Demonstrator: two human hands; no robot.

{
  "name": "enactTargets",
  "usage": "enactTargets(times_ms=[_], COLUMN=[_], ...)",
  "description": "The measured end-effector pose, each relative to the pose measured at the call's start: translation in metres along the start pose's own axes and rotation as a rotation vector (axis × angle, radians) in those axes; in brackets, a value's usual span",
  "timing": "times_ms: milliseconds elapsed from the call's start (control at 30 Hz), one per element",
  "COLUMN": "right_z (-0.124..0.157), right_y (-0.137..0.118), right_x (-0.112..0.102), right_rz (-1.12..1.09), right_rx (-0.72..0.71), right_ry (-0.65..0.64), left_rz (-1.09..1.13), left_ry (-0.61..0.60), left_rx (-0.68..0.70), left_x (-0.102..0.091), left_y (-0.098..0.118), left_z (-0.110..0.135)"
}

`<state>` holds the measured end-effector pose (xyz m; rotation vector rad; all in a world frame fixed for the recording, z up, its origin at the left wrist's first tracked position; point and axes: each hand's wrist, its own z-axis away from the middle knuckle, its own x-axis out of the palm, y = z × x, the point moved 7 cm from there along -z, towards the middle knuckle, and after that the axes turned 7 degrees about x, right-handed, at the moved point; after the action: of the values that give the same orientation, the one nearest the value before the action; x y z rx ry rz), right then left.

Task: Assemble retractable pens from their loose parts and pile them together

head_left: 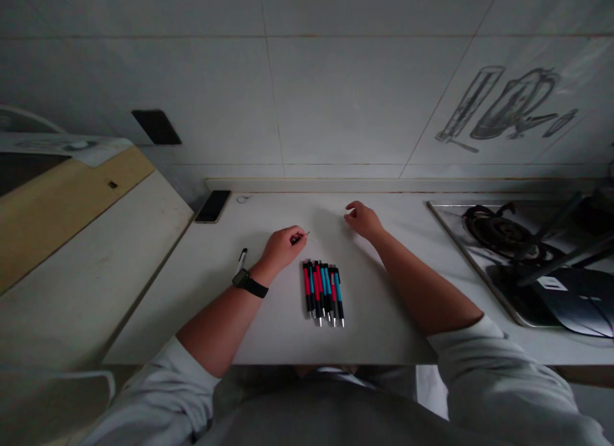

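My left hand (pixel 286 244), with a dark watch at its wrist, is closed in a pinch around a small dark thing with a thin tip; most of it is hidden by the fingers. My right hand (pixel 363 221) hovers over the white counter to the right, its fingers loosely bent and apart, nothing visible in them. Below and between the hands lies a row of several red, blue and black pens (pixel 322 292), side by side with their silver tips toward me. A white pen with a black end (pixel 242 259) lies beyond my left wrist.
A phone (pixel 213 207) and a thin ring-like loop (pixel 244 199) lie at the counter's back left. To the right is a gas stove (pixel 501 231) with a black router-like device (pixel 570 292) on its front edge. A pale cabinet-like box (pixel 96 241) stands left; a tiled wall rises behind.
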<state>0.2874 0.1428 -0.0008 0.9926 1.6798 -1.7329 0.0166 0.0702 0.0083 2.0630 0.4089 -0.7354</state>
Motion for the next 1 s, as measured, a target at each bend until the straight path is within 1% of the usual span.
enactTargets(times_ms=[67,167,267,367,600,700,867,933,1000], right_z=[-0.002,-0.001,0.002,0.005,0.007,0.009,0.01,0.01,0.013], right_y=[-0.005,-0.01,-0.012,-0.014,-0.017,-0.018,-0.018,-0.018,-0.022], right_x=[0.008,0.018,0.021,0.02,0.018,0.018,0.015,0.011,0.006], right_rz=[0.1,0.185,0.252,0.289,0.293,0.289,0.282,0.253,0.174], right_rx=[0.004,0.016,0.001,-0.069,-0.229,-0.272,-0.278,-0.262,-0.257], right_ry=[0.015,0.031,0.044,0.052,0.038,0.022,0.01,0.037,0.071], left_rz=[0.003,0.002,0.007,0.013,0.015,0.011,0.008,0.006,0.012], left_ry=[-0.01,-0.02,-0.034,-0.041,-0.044,-0.041,-0.04,-0.034,-0.022], left_rx=[0.002,-0.006,-0.015,-0.02,-0.016,-0.013,-0.014,-0.013,-0.007], left_x=[0.002,0.004,0.006,0.007,0.005,0.004,0.003,0.002,0.002], left_y=[-0.001,-0.004,-0.007,-0.007,-0.005,-0.004,-0.003,-0.003,-0.002], left_z=[0.0,0.001,0.001,0.001,0.002,0.002,0.002,0.002,0.002])
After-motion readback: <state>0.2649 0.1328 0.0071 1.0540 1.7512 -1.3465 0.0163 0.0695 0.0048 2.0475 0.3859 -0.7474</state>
